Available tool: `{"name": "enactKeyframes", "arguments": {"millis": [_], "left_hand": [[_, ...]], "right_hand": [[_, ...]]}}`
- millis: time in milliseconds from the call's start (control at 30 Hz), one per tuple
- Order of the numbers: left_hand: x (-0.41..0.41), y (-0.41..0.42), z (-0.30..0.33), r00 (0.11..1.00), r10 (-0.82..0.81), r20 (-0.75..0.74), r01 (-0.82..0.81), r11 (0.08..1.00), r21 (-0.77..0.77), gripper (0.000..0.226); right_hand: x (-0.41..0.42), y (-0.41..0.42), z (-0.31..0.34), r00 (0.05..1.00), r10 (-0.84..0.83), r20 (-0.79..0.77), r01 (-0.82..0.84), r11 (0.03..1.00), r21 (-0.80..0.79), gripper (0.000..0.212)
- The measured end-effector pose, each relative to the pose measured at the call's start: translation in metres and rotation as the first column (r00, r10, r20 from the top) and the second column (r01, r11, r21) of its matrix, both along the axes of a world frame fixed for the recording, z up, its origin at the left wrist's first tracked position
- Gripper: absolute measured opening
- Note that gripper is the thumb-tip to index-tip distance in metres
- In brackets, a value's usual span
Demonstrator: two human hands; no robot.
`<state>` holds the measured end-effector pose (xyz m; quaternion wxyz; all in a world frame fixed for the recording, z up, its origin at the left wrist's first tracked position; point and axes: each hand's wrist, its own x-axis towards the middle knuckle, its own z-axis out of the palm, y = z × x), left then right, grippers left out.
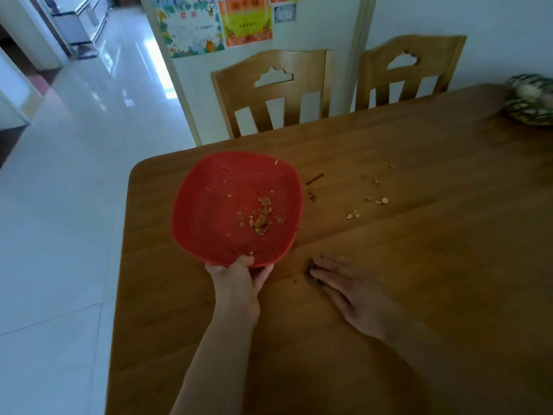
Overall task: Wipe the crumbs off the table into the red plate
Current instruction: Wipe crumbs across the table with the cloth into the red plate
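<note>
A red plate (209, 205) rests near the left corner of the wooden table (419, 235), with a small heap of crumbs in its middle. My left hand (239, 274) grips its near rim, thumb on top. My right hand (350, 289) lies flat on the table just right of the plate, fingers together, with a few dark crumbs (311, 269) at the fingertips. Loose yellow crumbs (378, 199) and a reddish sliver (314, 178) lie on the table beyond the plate's right edge.
Two wooden chairs (275, 91) stand at the table's far side. A striped bundle (529, 100) sits at the far right edge. The table's left edge drops to a white tiled floor (59, 205).
</note>
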<state>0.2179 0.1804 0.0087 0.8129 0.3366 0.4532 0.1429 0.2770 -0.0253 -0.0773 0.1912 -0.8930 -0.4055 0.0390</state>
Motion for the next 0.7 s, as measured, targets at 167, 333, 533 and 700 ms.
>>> {"name": "enactKeyframes", "arguments": {"millis": [167,333,533,700], "left_hand": [[0.018,-0.014,0.001,1.0,0.004,0.009,-0.004,1.0,-0.017,0.085],[0.034,-0.019,-0.005,1.0,-0.007,0.03,0.007,1.0,0.002,0.083],[0.048,-0.012,-0.014,0.999,-0.01,0.05,0.007,0.999,0.052,0.082],[0.044,0.005,-0.019,0.999,-0.006,0.045,0.003,0.997,0.074,0.079]], "right_hand": [[0.054,-0.069,0.002,0.949,-0.316,-0.014,0.316,0.948,0.043,0.037],[0.112,-0.102,0.0,0.832,-0.555,0.008,0.555,0.832,0.024,0.037],[0.171,-0.087,0.006,0.683,-0.73,-0.021,0.731,0.682,0.03,0.038],[0.172,-0.036,0.008,0.714,-0.693,-0.095,0.699,0.713,0.049,0.039]]}}
